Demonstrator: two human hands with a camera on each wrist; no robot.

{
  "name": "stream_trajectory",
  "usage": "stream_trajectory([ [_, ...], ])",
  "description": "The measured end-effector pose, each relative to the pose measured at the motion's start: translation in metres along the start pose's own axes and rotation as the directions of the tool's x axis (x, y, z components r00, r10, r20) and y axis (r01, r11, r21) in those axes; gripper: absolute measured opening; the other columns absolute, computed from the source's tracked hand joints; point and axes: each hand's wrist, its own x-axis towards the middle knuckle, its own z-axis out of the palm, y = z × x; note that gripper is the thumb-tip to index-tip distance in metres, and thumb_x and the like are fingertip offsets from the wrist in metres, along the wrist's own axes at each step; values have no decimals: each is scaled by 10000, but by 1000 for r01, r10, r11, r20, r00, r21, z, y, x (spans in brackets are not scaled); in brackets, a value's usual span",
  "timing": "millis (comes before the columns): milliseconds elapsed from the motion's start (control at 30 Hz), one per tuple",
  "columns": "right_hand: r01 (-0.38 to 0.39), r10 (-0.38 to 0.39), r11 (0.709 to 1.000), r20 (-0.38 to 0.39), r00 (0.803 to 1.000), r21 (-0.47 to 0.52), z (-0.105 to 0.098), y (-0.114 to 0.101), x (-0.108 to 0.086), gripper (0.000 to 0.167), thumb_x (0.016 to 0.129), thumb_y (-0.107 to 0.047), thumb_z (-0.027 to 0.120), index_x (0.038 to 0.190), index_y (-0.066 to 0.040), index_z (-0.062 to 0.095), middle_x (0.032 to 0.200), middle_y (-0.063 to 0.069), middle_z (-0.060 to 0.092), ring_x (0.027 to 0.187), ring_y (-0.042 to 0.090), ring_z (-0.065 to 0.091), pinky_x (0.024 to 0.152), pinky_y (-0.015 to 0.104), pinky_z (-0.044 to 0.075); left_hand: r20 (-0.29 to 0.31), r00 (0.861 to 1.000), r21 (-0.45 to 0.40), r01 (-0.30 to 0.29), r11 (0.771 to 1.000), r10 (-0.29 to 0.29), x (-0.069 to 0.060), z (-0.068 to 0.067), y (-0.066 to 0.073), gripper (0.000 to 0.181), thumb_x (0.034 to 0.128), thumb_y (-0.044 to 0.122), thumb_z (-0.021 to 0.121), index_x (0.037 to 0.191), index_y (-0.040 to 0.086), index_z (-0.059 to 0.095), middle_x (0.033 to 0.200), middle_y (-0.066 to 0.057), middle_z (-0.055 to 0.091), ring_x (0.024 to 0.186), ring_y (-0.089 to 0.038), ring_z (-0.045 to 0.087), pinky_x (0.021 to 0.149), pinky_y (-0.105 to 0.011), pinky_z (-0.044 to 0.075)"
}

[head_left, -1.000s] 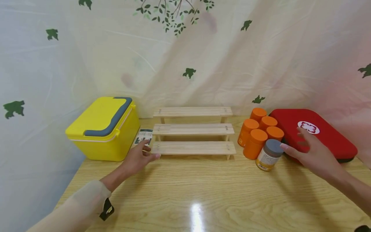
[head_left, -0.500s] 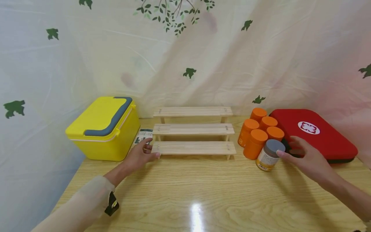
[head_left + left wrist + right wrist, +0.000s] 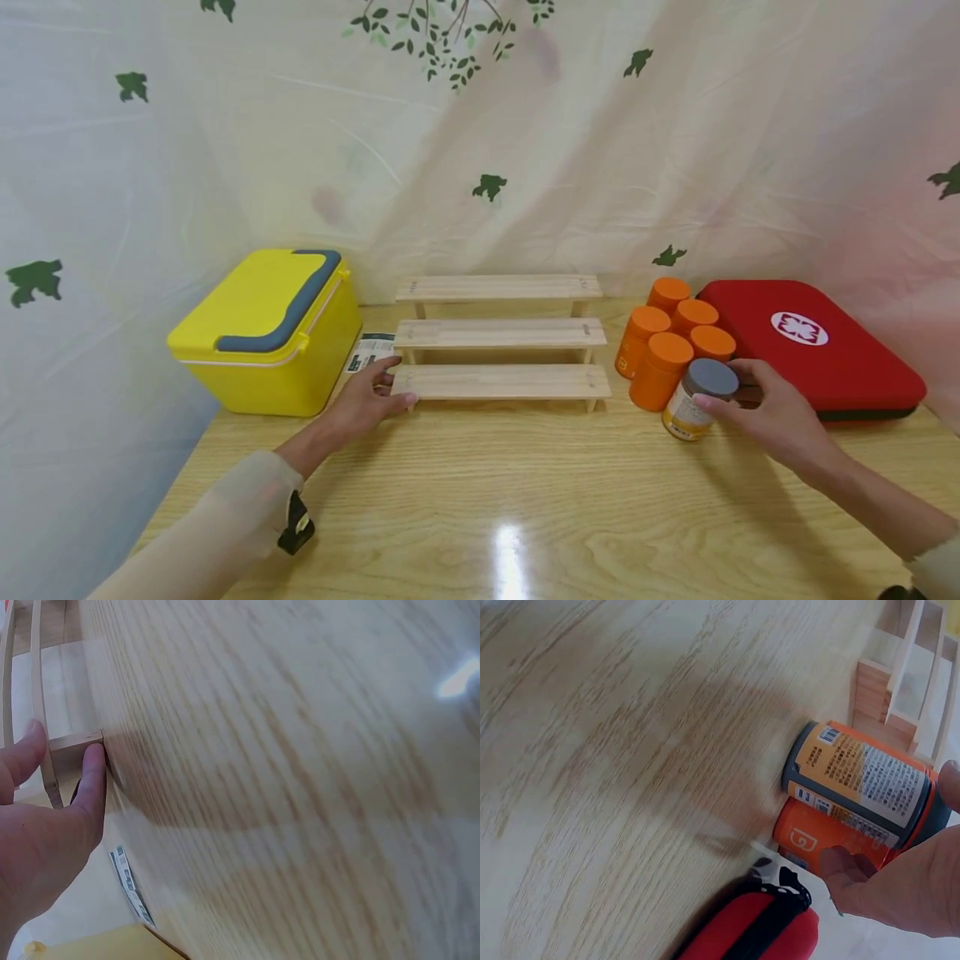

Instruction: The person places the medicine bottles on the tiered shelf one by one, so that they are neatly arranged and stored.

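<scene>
A stepped wooden display shelf [image 3: 501, 382] with three planks stands in the middle. My left hand [image 3: 363, 406] grips the left end of its lowest step; in the left wrist view a finger lies against the end leg [image 3: 75, 744] and the thumb is by the plank. On the right, a grey-lidded pill bottle [image 3: 688, 413] with a yellow and white label stands upright in front of several orange bottles [image 3: 660, 372]. My right hand [image 3: 780, 421] is around its right side, thumb in front and fingers behind, seemingly not closed on it. The far fingertips are partly hidden.
A yellow cooler box [image 3: 270, 383] with a grey handle stands at the left. Between it and the shelf lies a printed card [image 3: 367, 348]. A red first-aid case [image 3: 847, 354] lies right of the bottles, close to my right hand. A leaf-patterned curtain [image 3: 420, 167] hangs behind.
My right hand has moved left and down from above the red case to the grey-lidded bottle. The left hand stays at the shelf end, its wrist shifting slightly. The bottles have not moved.
</scene>
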Motion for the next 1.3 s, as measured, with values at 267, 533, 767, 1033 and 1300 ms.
stream_trajectory([
  [267,27,-27,999,-21,999,-24,5,-3,0,835,886,-493,642,1396,72,297,1304,307,421,1084,450,469,835,517,505,-6,1000,2,3,1000,-3,0,2,-1,654,883,202,712,1443,69,402,1215,-199,561,1023,-288,545,824,-334,470],
  [533,59,-60,998,-42,997,-32,8,-2,-1,799,897,-475,635,1390,67,318,1304,304,434,1092,452,487,836,512,501,-12,1000,8,29,1000,-29,-1,3,-1,657,891,214,704,1452,75,393,1217,-197,567,1030,-284,538,847,-352,465],
  [767,46,-46,999,-58,997,-3,8,2,-2,779,885,-451,664,1405,43,358,1317,295,450,1091,446,496,754,293,543,1,999,5,38,999,-38,-2,4,-2,672,896,251,693,1463,81,374,1248,-198,552,1052,-289,524,874,-367,459],
  [1033,70,-66,997,-96,993,44,3,3,-10,753,870,-406,701,1422,15,410,1301,281,505,1049,405,546,662,87,455,5,999,-3,47,999,-47,-2,3,-3,677,900,240,689,1473,89,360,1247,-185,553,1048,-283,525,864,-342,455],
  [1300,87,-82,995,-97,992,44,-13,-4,-19,752,866,-373,716,1462,-48,392,1302,269,527,892,-24,569,658,107,478,-1,999,-11,32,999,-32,-2,1,-3,674,898,235,690,1465,64,368,1233,-197,554,1034,-280,534,835,-329,462],
])
